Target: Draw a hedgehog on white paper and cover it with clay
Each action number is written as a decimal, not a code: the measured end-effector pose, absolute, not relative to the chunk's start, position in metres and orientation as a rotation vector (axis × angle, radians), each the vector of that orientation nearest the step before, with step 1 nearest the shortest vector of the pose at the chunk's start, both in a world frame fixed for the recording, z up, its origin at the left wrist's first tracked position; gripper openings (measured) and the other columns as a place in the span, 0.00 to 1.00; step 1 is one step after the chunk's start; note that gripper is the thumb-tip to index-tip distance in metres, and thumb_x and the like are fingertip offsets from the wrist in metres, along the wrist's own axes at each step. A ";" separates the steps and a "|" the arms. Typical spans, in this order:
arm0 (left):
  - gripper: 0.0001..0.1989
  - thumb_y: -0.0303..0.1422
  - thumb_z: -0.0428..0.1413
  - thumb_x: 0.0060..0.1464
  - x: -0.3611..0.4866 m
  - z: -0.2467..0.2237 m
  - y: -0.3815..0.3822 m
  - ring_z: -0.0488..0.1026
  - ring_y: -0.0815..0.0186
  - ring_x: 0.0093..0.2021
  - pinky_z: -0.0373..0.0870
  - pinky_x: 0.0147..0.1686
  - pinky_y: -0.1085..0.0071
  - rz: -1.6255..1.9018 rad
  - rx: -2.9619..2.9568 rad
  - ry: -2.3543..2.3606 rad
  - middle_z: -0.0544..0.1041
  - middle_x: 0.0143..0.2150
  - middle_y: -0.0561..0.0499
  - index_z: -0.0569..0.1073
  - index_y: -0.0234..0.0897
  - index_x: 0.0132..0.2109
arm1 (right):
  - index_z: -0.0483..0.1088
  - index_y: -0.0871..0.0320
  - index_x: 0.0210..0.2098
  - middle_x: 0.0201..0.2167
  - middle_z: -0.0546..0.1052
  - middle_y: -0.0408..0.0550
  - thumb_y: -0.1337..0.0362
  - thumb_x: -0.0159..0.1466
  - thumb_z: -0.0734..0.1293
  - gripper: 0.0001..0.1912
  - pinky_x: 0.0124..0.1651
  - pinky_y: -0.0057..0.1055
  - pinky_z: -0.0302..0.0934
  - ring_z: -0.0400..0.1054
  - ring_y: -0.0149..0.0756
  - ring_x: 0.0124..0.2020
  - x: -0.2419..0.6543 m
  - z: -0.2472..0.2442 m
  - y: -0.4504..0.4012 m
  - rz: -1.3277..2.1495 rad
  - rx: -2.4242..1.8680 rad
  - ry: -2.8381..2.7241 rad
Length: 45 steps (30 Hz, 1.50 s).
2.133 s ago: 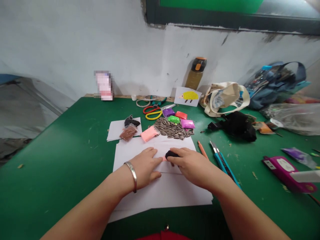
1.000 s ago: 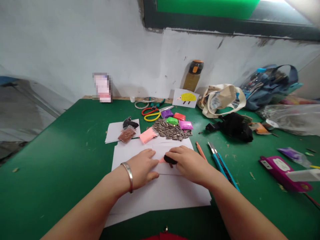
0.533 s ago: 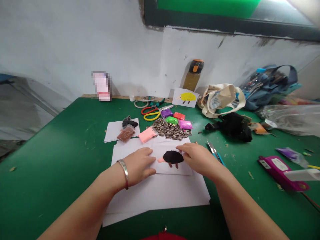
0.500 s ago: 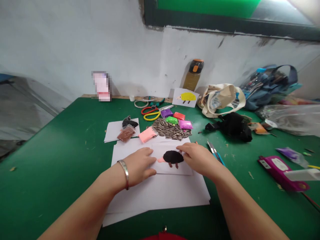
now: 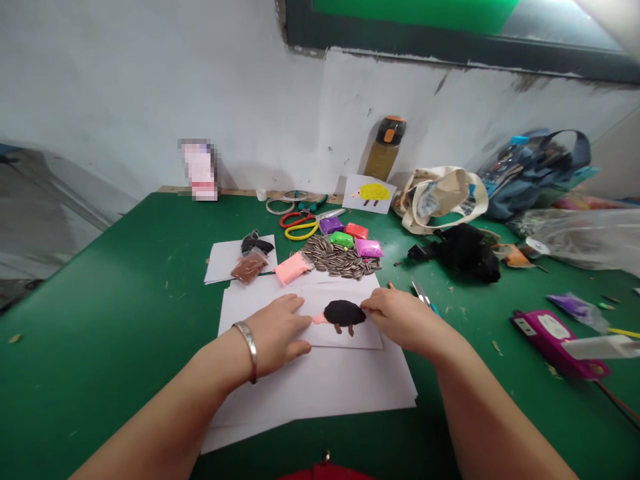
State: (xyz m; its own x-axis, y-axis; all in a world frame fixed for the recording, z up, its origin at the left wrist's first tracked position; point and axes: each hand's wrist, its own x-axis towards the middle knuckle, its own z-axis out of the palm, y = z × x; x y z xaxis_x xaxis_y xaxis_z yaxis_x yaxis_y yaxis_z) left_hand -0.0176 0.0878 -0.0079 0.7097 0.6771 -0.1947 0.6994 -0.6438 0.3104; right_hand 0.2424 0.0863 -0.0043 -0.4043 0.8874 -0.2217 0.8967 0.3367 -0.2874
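Observation:
A small white card (image 5: 310, 339) lies on a stack of larger white sheets (image 5: 320, 390). On the card is a flat black clay oval (image 5: 344, 313) with a pink pointed snout (image 5: 319, 319) at its left and brown feet below. My left hand (image 5: 283, 330), wearing a silver bracelet, rests with fingers spread on the card's left side, beside the snout. My right hand (image 5: 400, 317) is at the black oval's right end, fingertips drawn together; whatever is between them is too small to make out.
Sunflower seeds (image 5: 337, 259) lie behind the sheets, among clay packets (image 5: 294, 268) and scissors (image 5: 303, 230). A hedgehog picture (image 5: 370, 194) leans near a bottle (image 5: 384, 150). A black cloth (image 5: 467, 255) and magenta glue gun (image 5: 553, 343) are at right.
My right hand's fingers have drawn together and pulled back from the top of the black oval to its right end. My left hand stays on the card. The view has shifted slightly.

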 end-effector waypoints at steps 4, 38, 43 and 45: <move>0.12 0.41 0.54 0.54 -0.016 -0.009 0.087 0.64 0.56 0.45 0.62 0.43 0.64 -0.095 2.555 1.095 0.67 0.42 0.45 0.74 0.37 0.39 | 0.76 0.53 0.28 0.29 0.74 0.46 0.74 0.58 0.57 0.17 0.58 0.43 0.48 0.69 0.35 0.32 0.240 -0.003 0.085 -0.581 1.682 2.555; 0.11 0.35 0.50 0.58 -0.013 0.012 0.093 0.67 0.58 0.43 0.64 0.45 0.64 -0.228 2.475 1.113 0.69 0.42 0.45 0.76 0.35 0.37 | 0.71 0.57 0.34 0.36 0.72 0.46 0.67 0.62 0.65 0.02 0.46 0.34 0.52 0.58 0.37 0.42 0.163 -0.048 0.073 -0.386 1.556 3.119; 0.12 0.36 0.50 0.58 -0.015 0.006 0.094 0.67 0.59 0.42 0.64 0.45 0.65 -0.217 2.491 1.103 0.69 0.41 0.45 0.76 0.35 0.34 | 0.69 0.58 0.32 0.34 0.71 0.45 0.68 0.62 0.66 0.02 0.46 0.35 0.51 0.58 0.37 0.40 0.163 -0.053 0.074 -0.234 1.531 3.141; 0.13 0.37 0.50 0.58 -0.017 0.000 0.095 0.67 0.59 0.42 0.64 0.44 0.65 -0.177 2.501 1.103 0.69 0.41 0.46 0.76 0.35 0.33 | 0.69 0.58 0.31 0.33 0.71 0.45 0.68 0.62 0.66 0.03 0.46 0.35 0.50 0.57 0.37 0.40 0.163 -0.052 0.075 -0.194 1.530 3.134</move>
